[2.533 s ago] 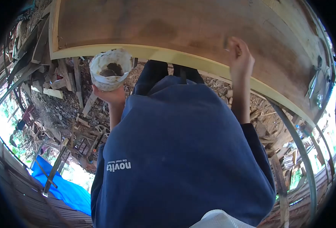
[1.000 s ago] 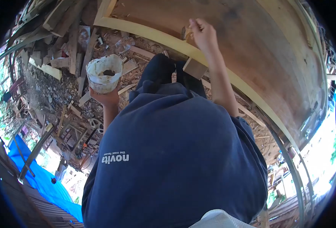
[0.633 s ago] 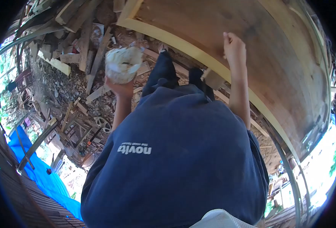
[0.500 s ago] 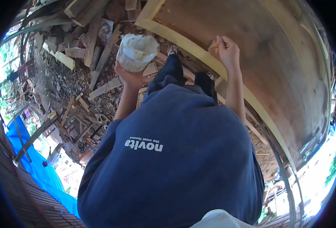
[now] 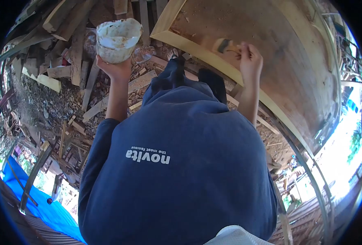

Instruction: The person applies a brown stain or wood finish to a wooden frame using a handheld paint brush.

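My left hand grips a whitish plastic tub from below, its fingers mostly hidden behind it. The tub has a ragged, stained rim and pale contents smeared inside. My right hand is closed on the handle of a small paintbrush, slightly smeared by motion, with a dark band and a pale bristle end pointing left. The brush overlaps the edge of a large brown wooden panel with a pale yellow wooden border.
Planks and offcuts lie heaped at the upper left. Wood scraps and shavings litter the ground around my feet. A blue tarp hangs at the lower left. Upright poles stand at the right.
My left hand has moved left and up with the tub, now tipped less toward me. The brush in my right hand has swung out to the left, showing its dark band.
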The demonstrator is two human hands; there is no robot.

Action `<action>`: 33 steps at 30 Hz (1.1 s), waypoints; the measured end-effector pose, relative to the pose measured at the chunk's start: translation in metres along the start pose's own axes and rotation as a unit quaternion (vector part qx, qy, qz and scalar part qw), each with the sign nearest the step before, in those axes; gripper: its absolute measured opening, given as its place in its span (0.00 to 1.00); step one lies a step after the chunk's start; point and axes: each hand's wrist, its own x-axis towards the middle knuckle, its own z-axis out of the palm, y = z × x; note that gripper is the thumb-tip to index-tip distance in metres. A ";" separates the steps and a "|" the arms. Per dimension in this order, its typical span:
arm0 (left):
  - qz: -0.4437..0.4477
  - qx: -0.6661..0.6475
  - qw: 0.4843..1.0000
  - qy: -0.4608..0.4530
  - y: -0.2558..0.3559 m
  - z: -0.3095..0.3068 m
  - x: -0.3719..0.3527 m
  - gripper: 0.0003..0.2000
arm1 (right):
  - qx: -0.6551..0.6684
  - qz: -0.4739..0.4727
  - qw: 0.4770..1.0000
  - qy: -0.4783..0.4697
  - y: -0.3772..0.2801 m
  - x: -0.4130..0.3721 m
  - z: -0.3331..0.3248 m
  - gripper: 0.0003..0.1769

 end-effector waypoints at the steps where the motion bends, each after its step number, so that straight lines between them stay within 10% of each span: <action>1: 0.010 0.004 1.000 -0.002 -0.002 0.003 0.005 0.39 | 0.001 -0.026 0.999 0.044 0.001 -0.003 -0.014 0.13; 8: 0.051 0.026 0.998 -0.032 -0.040 0.036 0.041 0.40 | -0.202 -0.034 0.958 0.203 0.076 0.008 -0.061 0.11; 12: 0.238 0.112 0.963 -0.057 -0.080 0.045 0.091 0.40 | -0.091 -0.041 0.983 0.152 0.073 0.009 -0.027 0.11; 14: 0.242 0.124 0.962 0.008 -0.089 0.068 0.087 0.50 | 0.185 0.062 0.977 0.091 0.032 0.003 -0.045 0.11; 20: 0.253 0.199 0.917 0.234 -0.123 0.070 0.107 0.52 | -0.104 -0.044 0.967 0.229 0.078 0.016 -0.087 0.10; 24: 0.334 0.092 0.929 0.133 -0.122 0.051 0.128 0.48 | -0.090 -0.068 0.987 0.115 0.055 0.012 -0.036 0.11; 27: 0.228 0.044 0.924 0.304 -0.105 0.087 0.091 0.45 | 0.165 0.028 0.986 0.007 0.041 0.014 -0.030 0.12; 33: 0.248 0.122 0.898 0.342 -0.112 0.060 0.093 0.44 | -0.144 0.000 0.956 0.257 0.133 0.014 -0.134 0.12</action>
